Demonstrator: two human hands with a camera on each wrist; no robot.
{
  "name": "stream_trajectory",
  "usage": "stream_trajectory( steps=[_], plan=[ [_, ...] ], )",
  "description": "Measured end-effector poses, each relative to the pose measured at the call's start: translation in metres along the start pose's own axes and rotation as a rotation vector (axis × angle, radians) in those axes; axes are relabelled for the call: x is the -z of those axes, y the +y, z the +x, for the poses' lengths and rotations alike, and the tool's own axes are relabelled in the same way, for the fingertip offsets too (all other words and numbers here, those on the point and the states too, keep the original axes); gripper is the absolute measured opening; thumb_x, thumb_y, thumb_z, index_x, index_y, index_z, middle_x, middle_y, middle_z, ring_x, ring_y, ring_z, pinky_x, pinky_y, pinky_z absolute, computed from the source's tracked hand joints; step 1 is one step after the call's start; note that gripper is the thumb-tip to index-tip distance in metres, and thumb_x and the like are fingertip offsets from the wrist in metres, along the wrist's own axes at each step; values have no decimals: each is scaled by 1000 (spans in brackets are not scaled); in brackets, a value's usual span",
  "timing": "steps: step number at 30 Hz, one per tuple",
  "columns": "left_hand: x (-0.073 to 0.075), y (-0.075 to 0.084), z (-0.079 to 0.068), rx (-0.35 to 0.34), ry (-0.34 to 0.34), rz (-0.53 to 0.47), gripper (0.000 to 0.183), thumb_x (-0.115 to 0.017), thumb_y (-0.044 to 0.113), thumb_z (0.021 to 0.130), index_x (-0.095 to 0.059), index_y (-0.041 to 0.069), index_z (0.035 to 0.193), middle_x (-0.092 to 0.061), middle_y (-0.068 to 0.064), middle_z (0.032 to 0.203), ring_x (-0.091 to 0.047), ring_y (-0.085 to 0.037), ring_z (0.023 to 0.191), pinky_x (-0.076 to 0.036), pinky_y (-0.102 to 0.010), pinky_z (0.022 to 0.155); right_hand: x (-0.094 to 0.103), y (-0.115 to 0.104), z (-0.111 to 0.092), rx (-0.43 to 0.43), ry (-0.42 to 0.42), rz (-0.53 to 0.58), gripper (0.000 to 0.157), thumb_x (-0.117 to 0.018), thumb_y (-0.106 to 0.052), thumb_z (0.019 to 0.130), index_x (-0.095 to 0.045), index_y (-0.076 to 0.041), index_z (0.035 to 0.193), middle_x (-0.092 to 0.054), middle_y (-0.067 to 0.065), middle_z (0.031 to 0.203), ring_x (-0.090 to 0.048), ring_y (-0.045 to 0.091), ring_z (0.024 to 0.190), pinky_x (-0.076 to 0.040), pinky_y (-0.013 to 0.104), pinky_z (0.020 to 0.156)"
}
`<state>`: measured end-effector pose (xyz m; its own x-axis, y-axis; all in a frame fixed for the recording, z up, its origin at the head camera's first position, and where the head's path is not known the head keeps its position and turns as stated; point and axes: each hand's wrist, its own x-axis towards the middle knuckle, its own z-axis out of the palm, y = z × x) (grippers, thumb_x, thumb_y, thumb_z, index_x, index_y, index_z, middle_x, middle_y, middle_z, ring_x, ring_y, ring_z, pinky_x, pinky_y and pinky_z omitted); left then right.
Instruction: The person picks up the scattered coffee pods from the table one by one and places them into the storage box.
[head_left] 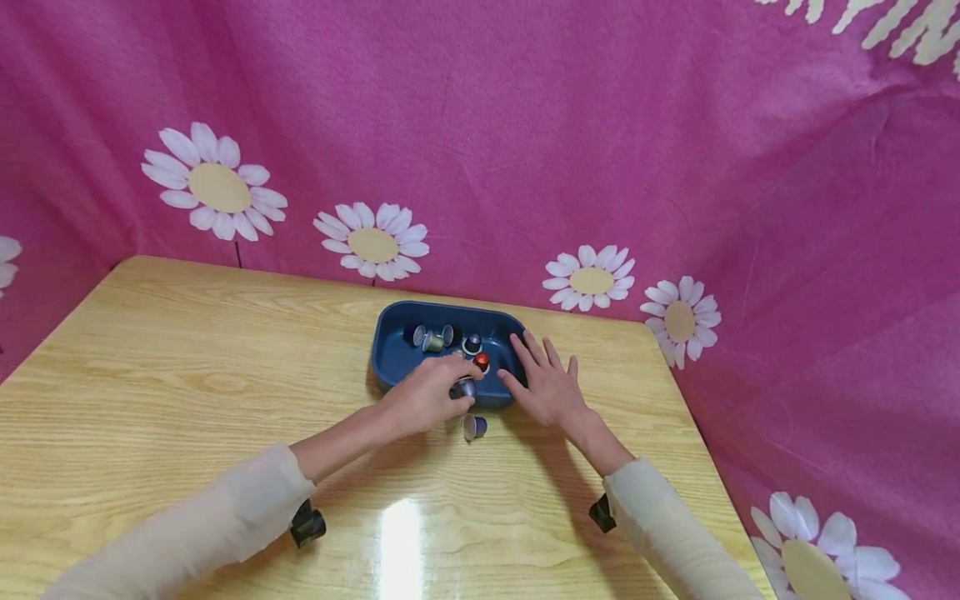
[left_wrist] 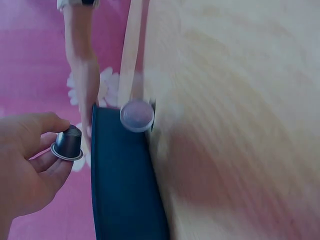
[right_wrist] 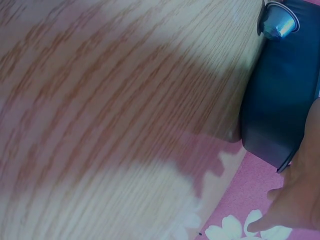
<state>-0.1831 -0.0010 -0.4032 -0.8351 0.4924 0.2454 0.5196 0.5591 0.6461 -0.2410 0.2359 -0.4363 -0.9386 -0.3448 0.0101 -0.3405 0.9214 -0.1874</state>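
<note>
In the head view my left hand (head_left: pixel 426 395) is over the near side of a dark blue tray (head_left: pixel 387 357). Its thumb and fingers pinch a purple-grey coffee capsule (head_left: pixel 467 388), which looks dark with a silver rim in the left wrist view. Fingers spread and mostly straight, my right hand (head_left: pixel 551 392) rests on the tray's right end. Inside the tray are several capsules, among them a red capsule (head_left: pixel 482 360), a gold capsule (head_left: pixel 432 342) and a dark capsule (head_left: pixel 472 343). My left hand hides part of the tray's inside.
A purple-blue capsule (head_left: pixel 476 427) lies on its side on the table, just in front of the tray's near wall. The wooden table (head_left: pixel 225 358) ends at a pink cloth (head_left: pixel 480 150) with white daisies, which hangs behind it and along the right.
</note>
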Motion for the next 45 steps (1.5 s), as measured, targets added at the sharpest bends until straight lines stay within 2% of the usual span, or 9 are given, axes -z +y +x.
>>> stream_trajectory(
  steps=[4,10,24,34,39,45],
  plan=[
    [8,-9,4,-7,46,43,32,-76,9,89,-70,4,119,-68,-8,117,-63,-20,104,-54,-34,85,1,0,0,-2,-2,2,74,-38,-61,101,-23,-21,160,-17,7,165,-10,38,149,-6,74,108],
    [13,-21,8,25,59,38,32,-74,8,89,-69,2,121,-68,-11,116,-61,-19,95,-54,-31,78,1,0,0,-2,2,6,73,-40,-60,101,-24,-21,160,-18,8,165,-12,39,149,-5,74,108],
    [10,-49,25,114,86,22,31,-73,2,88,-69,-2,119,-68,-14,115,-61,-25,102,-54,-38,85,2,-1,-1,-6,-2,15,74,-40,-60,100,-24,-20,160,-18,7,165,-10,37,149,-4,74,108],
    [5,-63,35,160,5,65,30,-74,3,87,-70,-2,117,-68,-16,114,-63,-25,100,-53,-38,83,1,-1,-1,-5,-2,8,74,-40,-60,100,-23,-21,160,-18,8,165,-11,38,149,-5,74,108],
    [6,-66,38,172,-37,93,30,-74,4,87,-70,-2,117,-68,-17,115,-62,-29,106,-54,-41,86,0,-1,0,-6,-4,6,74,-39,-61,100,-22,-22,161,-17,7,165,-9,38,149,-5,73,108],
    [7,-67,41,209,-76,119,31,-72,5,89,-69,-1,119,-67,-17,118,-62,-28,107,-53,-41,87,-1,1,0,0,3,5,72,-38,-61,101,-22,-24,160,-17,6,165,-9,38,149,-6,73,108]
  ],
)
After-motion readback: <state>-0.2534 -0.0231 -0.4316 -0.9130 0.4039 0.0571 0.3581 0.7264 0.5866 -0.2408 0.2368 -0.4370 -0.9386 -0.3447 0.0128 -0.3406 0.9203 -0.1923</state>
